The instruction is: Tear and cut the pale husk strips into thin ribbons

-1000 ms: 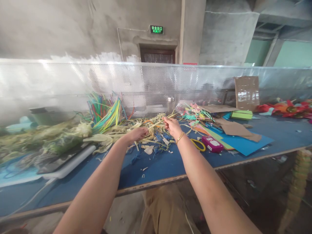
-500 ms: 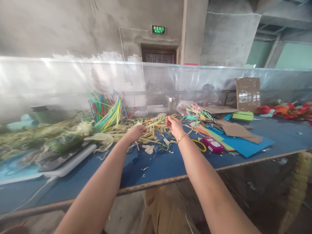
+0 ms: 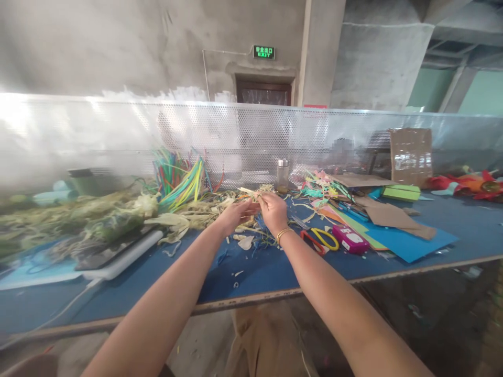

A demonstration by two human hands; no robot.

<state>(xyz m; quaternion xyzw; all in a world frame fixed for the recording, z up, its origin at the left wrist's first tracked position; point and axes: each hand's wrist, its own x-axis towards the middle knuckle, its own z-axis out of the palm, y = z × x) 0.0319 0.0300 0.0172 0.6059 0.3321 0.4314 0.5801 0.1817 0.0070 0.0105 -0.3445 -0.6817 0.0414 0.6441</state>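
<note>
My right hand (image 3: pixel 273 212) is closed in a pinch on a pale dried husk strip (image 3: pixel 247 191), whose ends stick out above the fingers. Fingertips of my left hand (image 3: pixel 238 214) meet it there, fairly straight and bent round the same strip; their exact grip is partly hidden. Both hands are over a loose heap of pale husk strips (image 3: pixel 204 211), mixed with blue shreds (image 3: pixel 261 238). To the right of my right wrist lie scissors with one yellow handle (image 3: pixel 332 241) and one red handle (image 3: pixel 314 245).
A magenta box (image 3: pixel 351 240), blue sheet (image 3: pixel 416 238) and cardboard pieces (image 3: pixel 393 214) lie at right. Colourful strips (image 3: pixel 178 180) and a bottle (image 3: pixel 282 175) stand by the perforated metal screen (image 3: pixel 220 131). At left are a dark-and-white device (image 3: pixel 129 255) and cable (image 3: pixel 68 303).
My hands have come together; before, they were apart with the husk strip stretched between them. The view has shifted slightly, and the scissors' red handle now shows.
</note>
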